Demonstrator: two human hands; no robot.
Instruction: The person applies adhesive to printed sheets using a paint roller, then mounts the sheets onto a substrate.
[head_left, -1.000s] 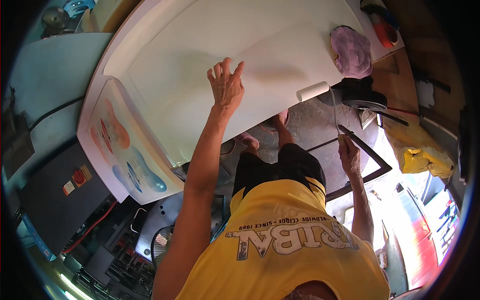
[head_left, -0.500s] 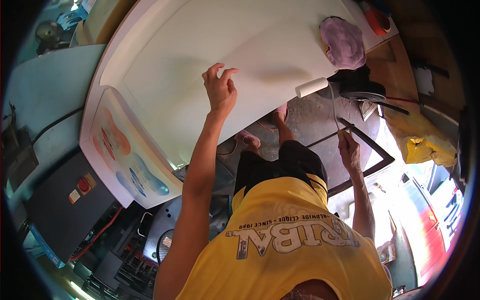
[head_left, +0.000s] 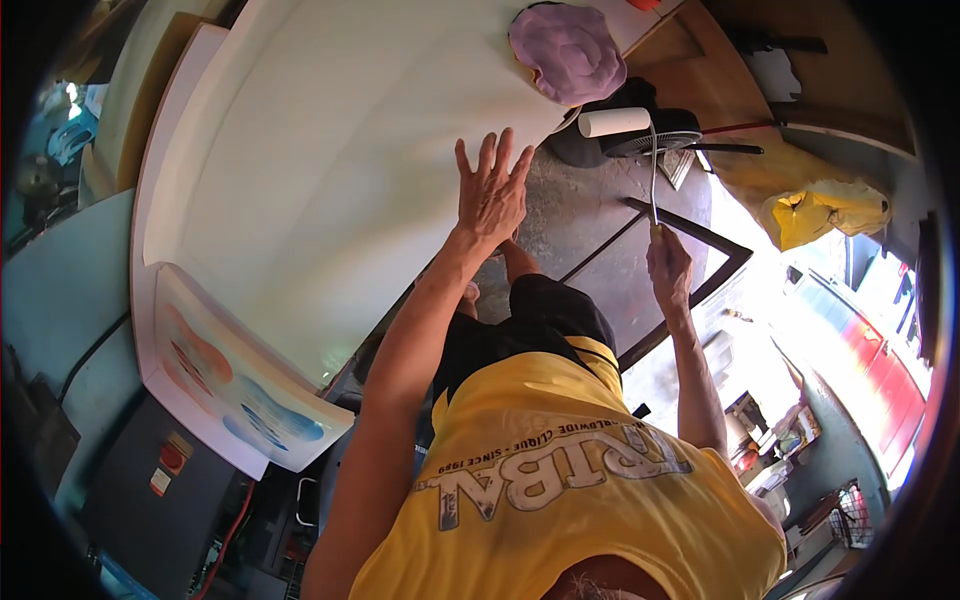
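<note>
My left hand (head_left: pixel 492 195) is open, its fingers spread, over the near right edge of a large white sheet-covered table (head_left: pixel 330 150). Nothing is in its grasp. In my right hand (head_left: pixel 669 268) I grip the handle of a small paint roller (head_left: pixel 615 122), which has a white sleeve and a bent wire frame. The roller points away from me, past the table's right side, and overlaps a black fan (head_left: pixel 655 144) in this view. A purple rounded pad (head_left: pixel 567 52) lies at the table's far right edge.
A curved sheet printed with orange and blue shapes (head_left: pixel 240 375) covers the table's near left end. Beside it stands a dark cabinet with a red knob (head_left: pixel 172 458). A dark frame (head_left: pixel 725 255) is by my right arm, and yellow plastic (head_left: pixel 805 215) hangs beyond.
The view has shifted. My left hand has gone from curled fingers to spread ones and moved right, toward the table edge. The roller has swung farther out, still in my right hand.
</note>
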